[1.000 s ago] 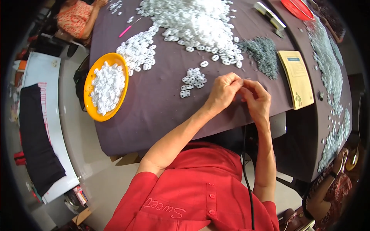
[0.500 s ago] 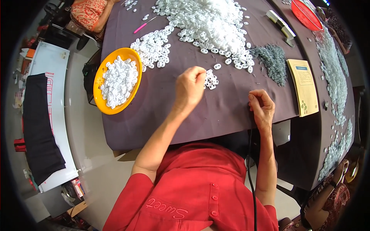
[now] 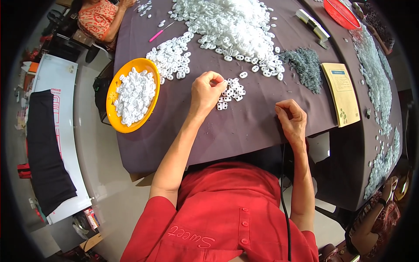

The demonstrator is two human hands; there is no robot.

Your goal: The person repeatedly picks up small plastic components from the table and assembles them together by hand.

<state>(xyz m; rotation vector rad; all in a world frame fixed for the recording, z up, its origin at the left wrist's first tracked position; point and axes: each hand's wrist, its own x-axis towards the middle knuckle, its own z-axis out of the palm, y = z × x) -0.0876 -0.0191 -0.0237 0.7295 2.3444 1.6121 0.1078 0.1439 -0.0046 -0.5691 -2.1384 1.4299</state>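
Note:
My left hand point(image 3: 207, 93) is raised over the cloth with thumb and forefinger pinched together. Whatever sits between those fingertips is too small to make out. Right beside them lies a small cluster of white two-holed plastic pieces point(image 3: 235, 91). Farther right, my right hand point(image 3: 291, 118) hovers near the table's front edge, its thumb and forefinger also closed in a pinch. Anything it grips is hidden or too tiny to name. To the left, an orange oval dish point(image 3: 112, 117) is heaped with white pieces point(image 3: 134, 94).
A big mound of white pieces point(image 3: 235, 32) covers the table's far middle, with a smaller pile point(image 3: 170, 59) left of it. Grey slivers point(image 3: 303, 67), a tan booklet point(image 3: 342, 94), a pink-handled tool point(image 3: 158, 35) and a red basket point(image 3: 340, 14) lie around. Other people sit nearby.
My left hand has shifted slightly left, uncovering more of the small cluster. The right hand has moved a little left, still pinched. The whole view has shifted slightly.

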